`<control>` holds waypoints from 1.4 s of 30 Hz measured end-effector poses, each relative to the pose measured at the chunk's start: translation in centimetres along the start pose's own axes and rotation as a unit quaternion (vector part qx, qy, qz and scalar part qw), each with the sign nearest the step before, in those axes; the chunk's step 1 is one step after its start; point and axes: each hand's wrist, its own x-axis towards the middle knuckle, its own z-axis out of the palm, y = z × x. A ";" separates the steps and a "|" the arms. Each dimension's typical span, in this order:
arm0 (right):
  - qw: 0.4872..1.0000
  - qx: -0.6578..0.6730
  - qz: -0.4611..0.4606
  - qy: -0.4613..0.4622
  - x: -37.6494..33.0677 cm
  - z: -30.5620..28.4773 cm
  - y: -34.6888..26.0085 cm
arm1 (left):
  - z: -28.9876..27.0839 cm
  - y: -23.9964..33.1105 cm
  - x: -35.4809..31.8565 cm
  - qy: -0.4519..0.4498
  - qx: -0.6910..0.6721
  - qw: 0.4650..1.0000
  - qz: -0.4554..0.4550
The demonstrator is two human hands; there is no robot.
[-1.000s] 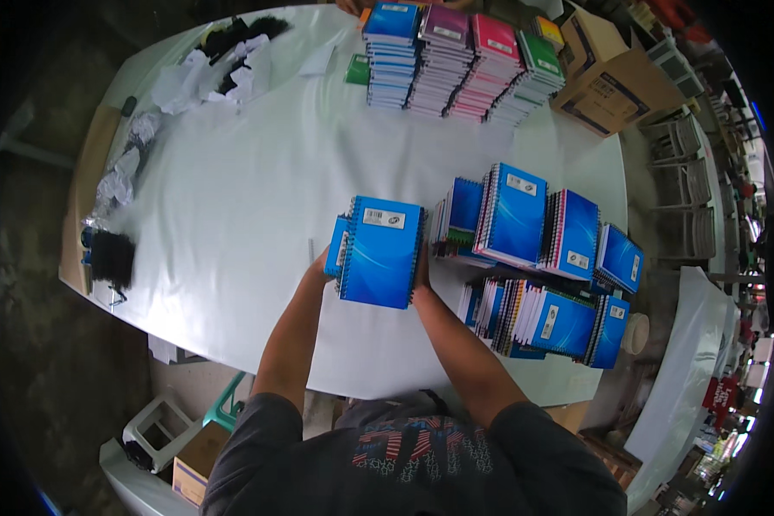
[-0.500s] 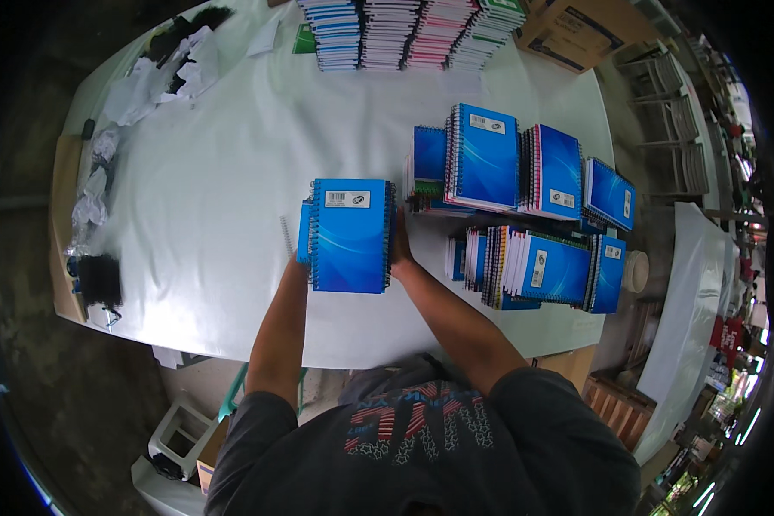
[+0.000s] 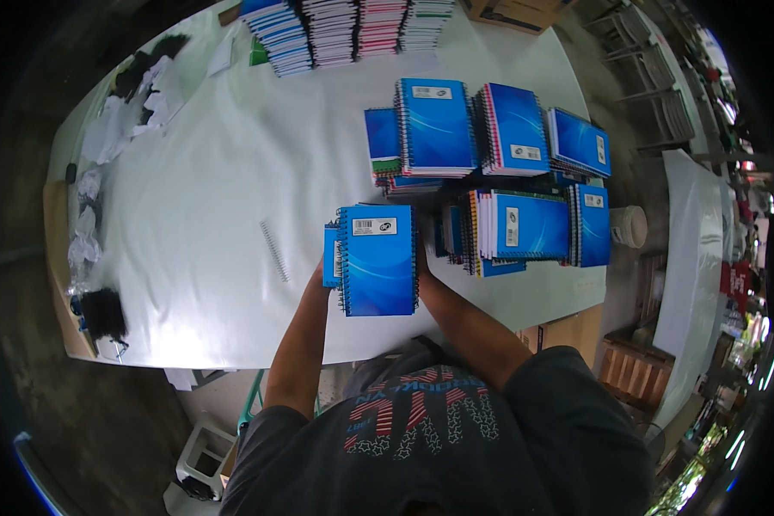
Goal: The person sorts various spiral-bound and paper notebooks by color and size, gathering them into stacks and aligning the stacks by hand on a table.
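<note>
Between my two hands is a stack of blue spiral-bound notebooks (image 3: 377, 271), its top cover facing up with a white label. My left hand (image 3: 325, 273) grips the left side, where another blue notebook (image 3: 330, 249) sticks out. My right hand (image 3: 422, 268) presses the right side; its fingers are mostly hidden by the stack. Just right of it, on the white-covered table, stand several piles of blue notebooks (image 3: 529, 225), with a second row of piles (image 3: 439, 129) behind them. A loose wire spiral (image 3: 274, 249) lies on the table to the left.
Tall stacks of notebooks (image 3: 331, 34) stand at the table's far edge beside a cardboard box (image 3: 518, 12). Crumpled plastic (image 3: 84, 232) and a black bundle (image 3: 103, 315) lie along the left edge. A white bucket (image 3: 629, 227) stands off the right edge, and a stool (image 3: 205, 451) is below left.
My hands have carried the notebook stack rightward, away from the loose wire spiral and closer to the piles on the right. The whole view has shifted too.
</note>
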 end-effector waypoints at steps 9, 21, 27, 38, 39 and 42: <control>0.998 -0.013 -0.060 0.018 -0.5 -0.8 -1.9 | 2.2 -2.3 1.1 0.005 -0.027 1.000 -0.016; 0.941 -0.235 -0.203 0.132 -4.0 -4.9 -1.9 | 3.1 -2.8 2.3 0.017 -0.025 0.999 -0.024; 0.990 0.058 0.044 0.123 -5.8 -6.0 1.6 | 2.8 -2.9 1.7 0.026 -0.029 0.999 -0.003; 0.989 0.073 -0.111 -0.071 -2.9 -6.1 1.4 | 4.5 -3.7 2.8 0.010 -0.036 0.999 -0.009; 0.987 0.002 -0.154 -0.052 -2.5 -7.0 1.3 | 5.2 -3.8 3.0 0.004 -0.037 0.999 -0.013; 0.953 -0.171 -0.249 0.007 -1.9 -10.2 2.0 | 5.9 -4.5 3.8 -0.002 -0.036 0.999 -0.024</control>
